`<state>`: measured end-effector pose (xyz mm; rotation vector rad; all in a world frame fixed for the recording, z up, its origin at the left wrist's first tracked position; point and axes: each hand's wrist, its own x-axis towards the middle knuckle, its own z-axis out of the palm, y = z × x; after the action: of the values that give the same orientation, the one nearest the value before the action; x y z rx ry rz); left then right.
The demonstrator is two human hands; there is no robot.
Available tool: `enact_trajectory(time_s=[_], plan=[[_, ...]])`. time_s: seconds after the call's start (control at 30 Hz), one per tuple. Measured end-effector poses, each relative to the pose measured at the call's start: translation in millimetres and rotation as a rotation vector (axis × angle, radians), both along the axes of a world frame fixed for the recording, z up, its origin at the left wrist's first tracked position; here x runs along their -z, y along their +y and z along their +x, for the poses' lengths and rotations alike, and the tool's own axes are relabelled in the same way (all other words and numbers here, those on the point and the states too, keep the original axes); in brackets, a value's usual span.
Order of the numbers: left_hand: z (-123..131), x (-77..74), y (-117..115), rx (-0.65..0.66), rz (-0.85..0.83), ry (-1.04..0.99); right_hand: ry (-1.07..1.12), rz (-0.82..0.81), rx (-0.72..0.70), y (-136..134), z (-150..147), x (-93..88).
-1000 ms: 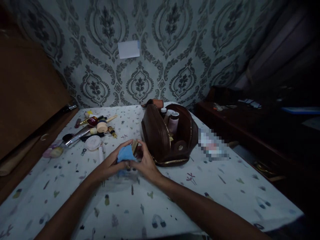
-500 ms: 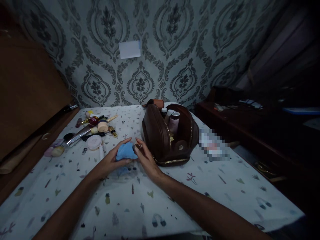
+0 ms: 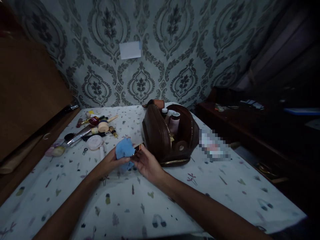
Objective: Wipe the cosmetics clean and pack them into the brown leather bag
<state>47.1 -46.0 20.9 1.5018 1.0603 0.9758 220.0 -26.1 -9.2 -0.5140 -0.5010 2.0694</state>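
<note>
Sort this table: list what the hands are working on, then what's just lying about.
In hand: blue cloth in left hand; small gold-edged item in right hand.
Lying about: open brown pouch with bottles, cosmetics pile, round compact, paper on wall.

Bare left hand (image 3: pixel 109 163) and right hand (image 3: pixel 148 165) on long, unsleeved forearms.

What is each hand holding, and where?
Left hand grips the blue cloth by its lower edge; right hand holds a small dark item by its near end.
</note>
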Motion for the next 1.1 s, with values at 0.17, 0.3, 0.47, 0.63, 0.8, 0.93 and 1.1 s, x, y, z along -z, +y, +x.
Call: enact_trajectory(time_s=[0.17,0.3,0.47,0.63,0.8,0.93,1.1], plan=[[-1.0,-1.4,-0.1,-0.058,0.056,0.073,0.052,-0.118,-0.098,4.9,4.2,-0.1],[-1.6,-3.2,-1.8,-0.139,0.060,0.120,0.052,-0.097,-0.159,3.4,4.4,-2.9],[-5.2,-0.3,1.1,-0.271,0.100,0.140,-0.001,-0.073,-0.230,-1.3,4.7,-3.3],[-6.9,5.3,4.2,-0.343,0.215,0.282,-0.064,0.003,-0.302,-4.8,5.2,-1.9],[1.2,15.0,1.3,-0.303,0.366,0.438,-0.084,0.018,-0.311,-5.0,4.4,-1.5],[4.2,18.0,1.2,-0.273,0.429,0.457,-0.086,0.019,-0.279,-4.4,2.6,-1.0],[0.1,11.9,1.9,-0.213,0.391,0.334,-0.060,-0.005,-0.348,-1.9,3.5,-1.8]])
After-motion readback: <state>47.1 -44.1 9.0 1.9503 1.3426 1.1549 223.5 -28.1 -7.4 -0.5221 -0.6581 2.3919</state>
